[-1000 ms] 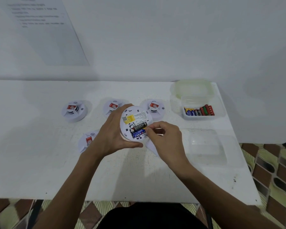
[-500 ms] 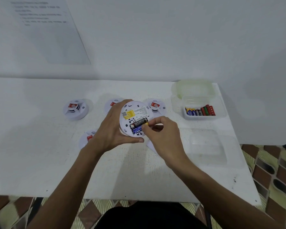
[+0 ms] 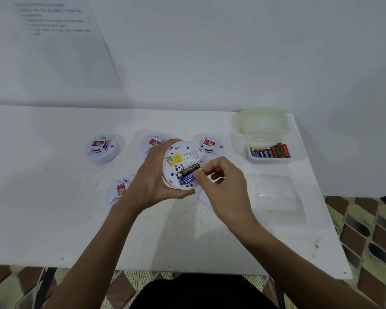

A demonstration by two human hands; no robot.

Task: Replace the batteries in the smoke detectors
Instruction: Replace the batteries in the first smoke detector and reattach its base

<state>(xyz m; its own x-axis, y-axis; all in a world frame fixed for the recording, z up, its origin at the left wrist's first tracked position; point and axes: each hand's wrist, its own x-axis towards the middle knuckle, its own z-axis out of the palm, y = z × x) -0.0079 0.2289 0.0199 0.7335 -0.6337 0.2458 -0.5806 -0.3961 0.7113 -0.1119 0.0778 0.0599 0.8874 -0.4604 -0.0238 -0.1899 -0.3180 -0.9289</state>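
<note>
My left hand (image 3: 151, 181) grips a round white smoke detector (image 3: 182, 152) above the table, its back with a yellow label turned up at me. Two batteries lie in its open compartment: a black one (image 3: 188, 170) and a blue one (image 3: 187, 180). My right hand (image 3: 221, 184) pinches the right end of the black battery with thumb and fingertips. A white cover piece (image 3: 204, 197) lies on the table, mostly hidden under my right hand.
Several more smoke detectors sit on the white table (image 3: 54, 219): far left (image 3: 101, 149), behind my left hand (image 3: 153, 142), behind the held one (image 3: 211, 144), near left (image 3: 119, 189). A clear tub (image 3: 270, 152) of batteries stands far right, with clear lids (image 3: 279, 201) nearby.
The held detector has risen and tilted slightly. My right hand's fingers moved from the compartment's edge onto the end of the black battery.
</note>
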